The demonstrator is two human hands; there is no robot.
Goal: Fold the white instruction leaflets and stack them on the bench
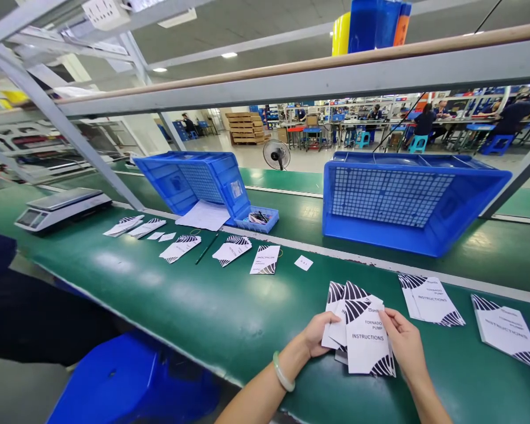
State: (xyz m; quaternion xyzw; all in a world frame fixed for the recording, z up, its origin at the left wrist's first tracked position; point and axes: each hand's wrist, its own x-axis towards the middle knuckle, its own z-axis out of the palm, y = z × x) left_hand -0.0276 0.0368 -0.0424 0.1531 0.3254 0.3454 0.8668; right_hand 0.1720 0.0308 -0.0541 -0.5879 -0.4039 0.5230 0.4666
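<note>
Fanned instruction leaflets [365, 341] on the green desk [212, 312] near its front edge, in the closed grip of left hand [318, 335] and right hand [404, 341] at opposite sides; likely light, floppy, slippery, best taken by the edges.

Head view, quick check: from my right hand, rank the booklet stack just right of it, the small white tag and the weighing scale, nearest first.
Measured from the right hand, which rests on the fanned booklets:
1. Booklet stack: just beyond the hand, slightly right.
2. Small white tag: farther back and to the left.
3. Weighing scale: at the far left end, clearly the farthest.
</note>
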